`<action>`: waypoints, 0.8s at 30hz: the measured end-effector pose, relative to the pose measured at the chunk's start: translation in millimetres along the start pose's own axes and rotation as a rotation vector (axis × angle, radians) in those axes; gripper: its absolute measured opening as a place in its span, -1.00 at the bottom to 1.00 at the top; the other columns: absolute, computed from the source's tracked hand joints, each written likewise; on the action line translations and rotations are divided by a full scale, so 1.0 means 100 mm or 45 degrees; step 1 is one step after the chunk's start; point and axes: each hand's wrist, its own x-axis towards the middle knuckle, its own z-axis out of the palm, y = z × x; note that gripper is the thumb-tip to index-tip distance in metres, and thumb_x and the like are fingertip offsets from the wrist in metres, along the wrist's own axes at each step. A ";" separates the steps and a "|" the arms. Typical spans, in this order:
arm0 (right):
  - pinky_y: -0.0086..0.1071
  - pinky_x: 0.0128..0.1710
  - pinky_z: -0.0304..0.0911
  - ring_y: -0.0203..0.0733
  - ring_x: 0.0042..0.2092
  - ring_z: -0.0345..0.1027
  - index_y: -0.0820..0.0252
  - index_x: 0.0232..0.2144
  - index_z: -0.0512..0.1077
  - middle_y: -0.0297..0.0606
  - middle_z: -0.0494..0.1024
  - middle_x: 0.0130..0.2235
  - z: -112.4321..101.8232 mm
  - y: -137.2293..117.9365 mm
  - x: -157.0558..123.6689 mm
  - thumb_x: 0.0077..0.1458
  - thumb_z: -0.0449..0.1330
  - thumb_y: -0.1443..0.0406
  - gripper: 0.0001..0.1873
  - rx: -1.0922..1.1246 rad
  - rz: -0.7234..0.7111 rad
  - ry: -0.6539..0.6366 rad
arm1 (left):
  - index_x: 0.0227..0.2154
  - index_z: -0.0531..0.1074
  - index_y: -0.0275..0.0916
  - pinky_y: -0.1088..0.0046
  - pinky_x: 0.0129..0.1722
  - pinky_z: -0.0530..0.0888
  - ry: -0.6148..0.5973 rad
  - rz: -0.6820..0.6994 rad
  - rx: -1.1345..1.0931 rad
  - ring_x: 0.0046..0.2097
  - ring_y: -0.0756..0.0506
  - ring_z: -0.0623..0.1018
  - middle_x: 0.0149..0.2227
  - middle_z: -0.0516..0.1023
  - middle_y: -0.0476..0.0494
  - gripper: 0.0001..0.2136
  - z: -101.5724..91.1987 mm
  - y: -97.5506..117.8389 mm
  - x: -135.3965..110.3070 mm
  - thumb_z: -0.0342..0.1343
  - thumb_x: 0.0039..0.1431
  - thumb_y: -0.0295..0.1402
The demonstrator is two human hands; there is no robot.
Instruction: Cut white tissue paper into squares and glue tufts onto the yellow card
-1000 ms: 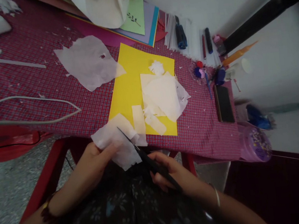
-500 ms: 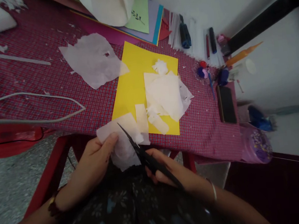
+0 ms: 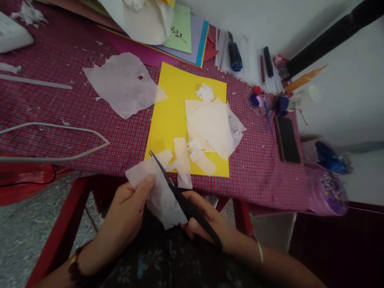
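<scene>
Pinched in my left hand [image 3: 130, 209] is a thin white sheet of tissue paper [image 3: 166, 205], held over my lap at the table's front edge. My right hand [image 3: 204, 219] is closed round the handles of black scissors [image 3: 176, 188]. The blades lie across the white sheet and point up and left, with their tips just past its upper part. Right beyond the sheet, white paper strips [image 3: 181, 156] rest on a yellow sheet [image 3: 165, 115], along with a pile of white paper pieces [image 3: 210, 122] and a crumpled white scrap [image 3: 205, 92].
On the checked tablecloth [image 3: 262, 169] lies another torn white sheet [image 3: 125, 84] to the left. A white cable [image 3: 57, 124] loops nearby. Coloured papers [image 3: 202, 43] are stacked at the back. A phone [image 3: 287, 139] and a pink container [image 3: 328, 189] stand at the right.
The scissors have moved slightly across the held sheet, and the sheet's right part has shifted down. My right hand has come a little lower and to the left. The view has shifted slightly.
</scene>
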 end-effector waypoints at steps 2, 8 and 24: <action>-0.43 -0.48 0.09 -0.40 -0.47 0.14 0.07 -0.01 0.25 -0.48 0.33 -0.36 0.00 0.02 0.01 0.03 0.38 -0.20 -0.29 0.010 0.006 0.014 | -0.48 0.60 -0.15 0.35 -0.37 0.59 -0.002 0.010 -0.032 -0.31 -0.24 0.67 -0.48 0.66 -0.12 -0.79 0.01 0.00 0.00 0.35 0.06 -0.13; -0.50 -0.52 0.10 -0.45 -0.50 0.14 0.10 -0.01 0.30 -0.49 0.34 -0.37 -0.01 0.10 0.02 0.09 0.37 -0.13 -0.37 0.039 -0.052 0.043 | -0.48 0.60 -0.18 0.41 -0.34 0.59 -0.002 0.039 -0.076 -0.28 -0.21 0.68 -0.41 0.70 -0.10 -0.79 0.04 0.01 0.01 0.36 0.07 -0.15; -0.28 -0.19 0.27 -0.19 -0.20 0.34 0.06 0.16 0.29 -0.24 0.43 -0.12 -0.14 -0.25 -0.15 0.07 0.35 -0.21 -0.21 -0.025 -0.198 0.017 | -0.42 0.58 -0.26 0.56 -0.36 0.52 0.049 0.134 -0.116 -0.41 0.00 0.56 -0.37 0.69 -0.01 -0.88 -0.12 0.39 -0.06 0.40 -0.03 -0.44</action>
